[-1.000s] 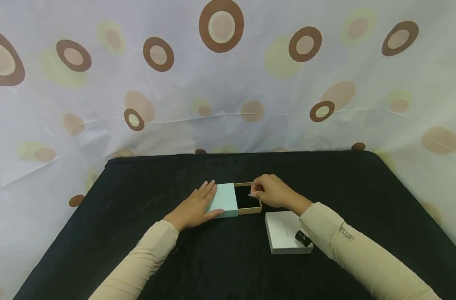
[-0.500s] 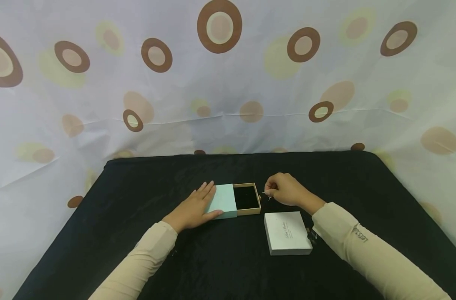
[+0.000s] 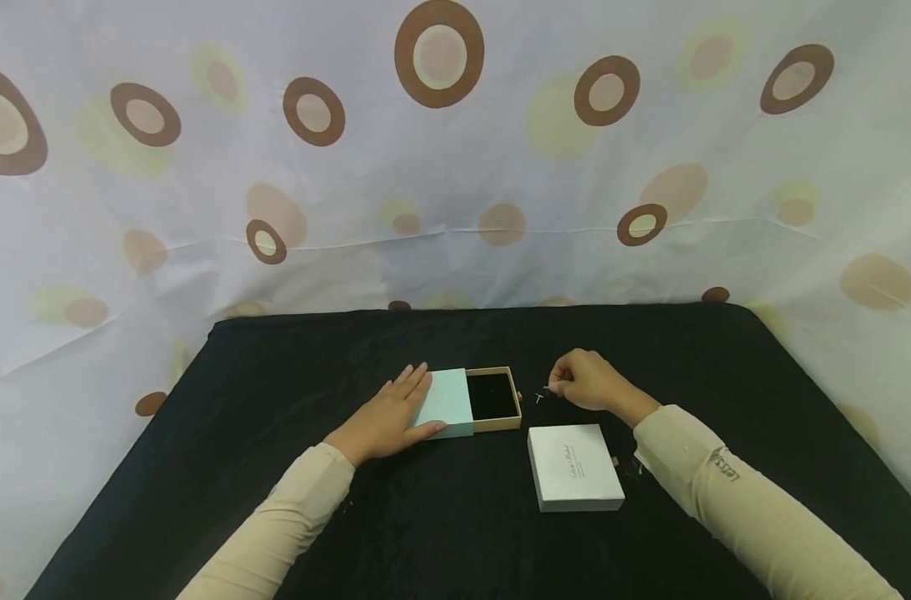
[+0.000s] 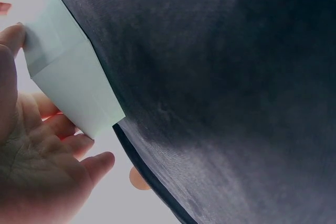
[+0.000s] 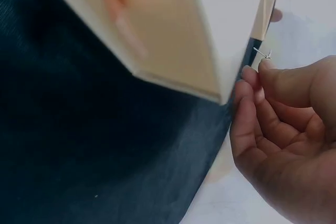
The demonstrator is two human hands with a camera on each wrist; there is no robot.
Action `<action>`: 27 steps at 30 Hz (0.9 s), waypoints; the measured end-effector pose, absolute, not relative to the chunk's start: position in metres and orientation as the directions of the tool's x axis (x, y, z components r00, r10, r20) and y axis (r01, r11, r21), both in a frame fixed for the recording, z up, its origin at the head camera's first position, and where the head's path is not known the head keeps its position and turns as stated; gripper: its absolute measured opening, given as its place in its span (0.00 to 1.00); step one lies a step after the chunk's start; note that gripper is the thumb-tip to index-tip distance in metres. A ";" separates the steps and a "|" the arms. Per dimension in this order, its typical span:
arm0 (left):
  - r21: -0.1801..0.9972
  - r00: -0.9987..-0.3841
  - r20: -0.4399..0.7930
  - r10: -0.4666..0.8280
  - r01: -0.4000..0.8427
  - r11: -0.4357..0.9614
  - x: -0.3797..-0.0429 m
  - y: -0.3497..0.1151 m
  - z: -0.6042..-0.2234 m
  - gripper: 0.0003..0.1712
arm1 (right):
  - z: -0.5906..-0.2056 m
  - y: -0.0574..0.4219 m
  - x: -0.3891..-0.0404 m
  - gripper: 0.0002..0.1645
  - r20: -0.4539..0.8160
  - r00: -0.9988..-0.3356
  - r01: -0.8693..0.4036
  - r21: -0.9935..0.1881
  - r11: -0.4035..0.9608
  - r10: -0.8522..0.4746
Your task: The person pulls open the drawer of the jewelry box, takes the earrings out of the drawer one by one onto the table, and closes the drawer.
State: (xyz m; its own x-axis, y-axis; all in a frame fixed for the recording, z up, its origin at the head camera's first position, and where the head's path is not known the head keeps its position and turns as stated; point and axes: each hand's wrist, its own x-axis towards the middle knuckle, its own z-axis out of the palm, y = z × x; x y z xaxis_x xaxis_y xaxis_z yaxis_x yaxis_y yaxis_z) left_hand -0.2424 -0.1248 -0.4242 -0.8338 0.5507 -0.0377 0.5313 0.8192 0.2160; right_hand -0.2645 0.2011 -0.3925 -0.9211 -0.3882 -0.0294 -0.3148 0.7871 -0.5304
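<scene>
a person's left hand [image 3: 395, 417] lies with fingers straight and spread on top of a pale blue box sleeve [image 3: 447, 398], thumb along the edge nearer the body. off to the right of that hand, a tan-edged drawer [image 3: 498, 423] juts from the sleeve, its black lining [image 3: 491, 397] facing up and a small tab on its far end. the right hand [image 3: 588, 380] is above the cloth, well apart from the left and just beyond the drawer's end; its thumb and forefinger pinch a small silvery piece [image 5: 264, 54], whose thin prongs stick out past the fingertips in the right wrist view. in the head view this piece shows at the left of the right fingertips, too small to name more closely. nearer the body than the right hand sits a white box [image 3: 575, 483] with script lettering [image 3: 574, 461] on its lid, and a dark object [image 3: 636, 467] beside it is partly covered by the right sleeve [image 3: 733, 500], which is cream and bears lettering. beneath both hands spreads a black cloth [image 3: 425, 533]; beyond them hangs a pale curtain [image 3: 463, 167] printed with brown, yellow and peach ovals.
</scene>
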 end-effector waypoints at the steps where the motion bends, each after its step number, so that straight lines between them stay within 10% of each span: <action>1: 0.217 -0.834 -0.037 0.550 0.531 0.819 -0.243 -0.125 -0.425 0.49 | -0.394 0.202 -0.265 0.07 -0.037 -0.922 -0.310 -0.528 0.790 -0.386; 27: 0.223 -0.838 -0.043 0.544 0.523 0.823 -0.243 -0.125 -0.424 0.49 | -0.418 0.201 -0.277 0.07 -0.124 -0.930 -0.250 -0.478 0.842 -0.347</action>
